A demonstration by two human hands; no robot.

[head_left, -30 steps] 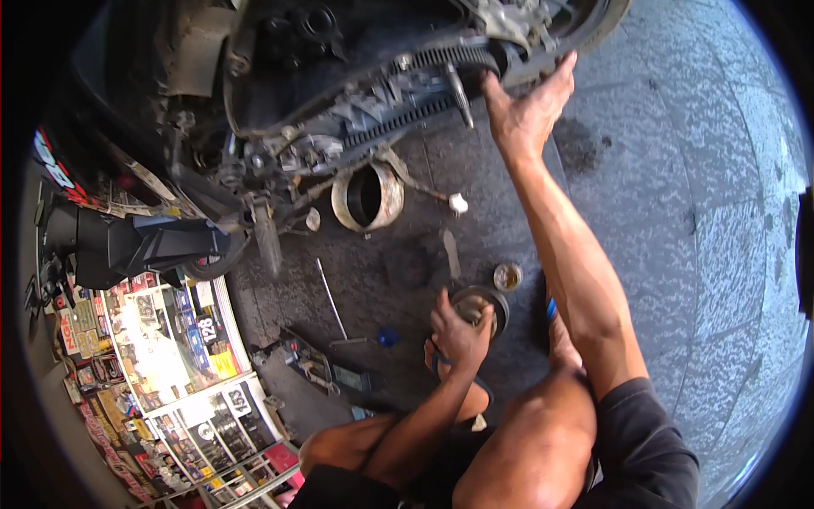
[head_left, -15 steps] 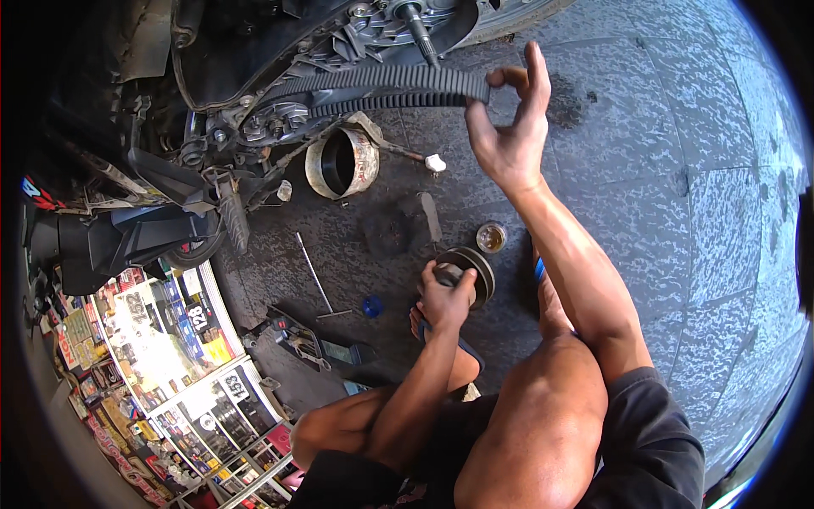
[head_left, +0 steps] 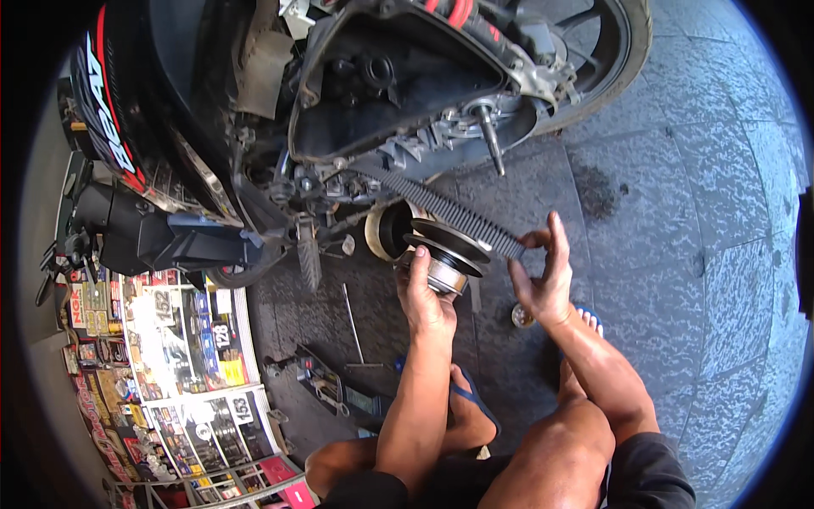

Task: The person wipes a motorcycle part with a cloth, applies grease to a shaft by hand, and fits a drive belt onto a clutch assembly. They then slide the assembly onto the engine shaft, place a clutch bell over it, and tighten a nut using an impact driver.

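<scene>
My left hand (head_left: pixel 428 301) is wrapped round a scooter drive pulley (head_left: pixel 443 250), two dark discs on a metal hub, held up off the floor. Between the thumb and fingers of my right hand (head_left: pixel 545 280), the end of a black toothed drive belt (head_left: pixel 454 210) is pinched. The belt runs slantwise from the opened transmission case (head_left: pixel 407 153) of the scooter and passes just beyond the pulley, close to the discs' edge. From the case a bare metal shaft (head_left: pixel 489 140) sticks out, above the belt and apart from the pulley.
A dirty open can (head_left: pixel 378 231) stands partly behind the pulley. Near my right foot is a small cup (head_left: pixel 522 316). A T-handle wrench (head_left: pixel 354 327) lies on the floor at left. The rear wheel (head_left: pixel 632 59) is at far right, a parts display case (head_left: pixel 182 339) at left.
My left hand has lifted the pulley from the floor up beside the belt. My right hand has brought the belt's end lower and nearer. The view has shifted to show more of the scooter.
</scene>
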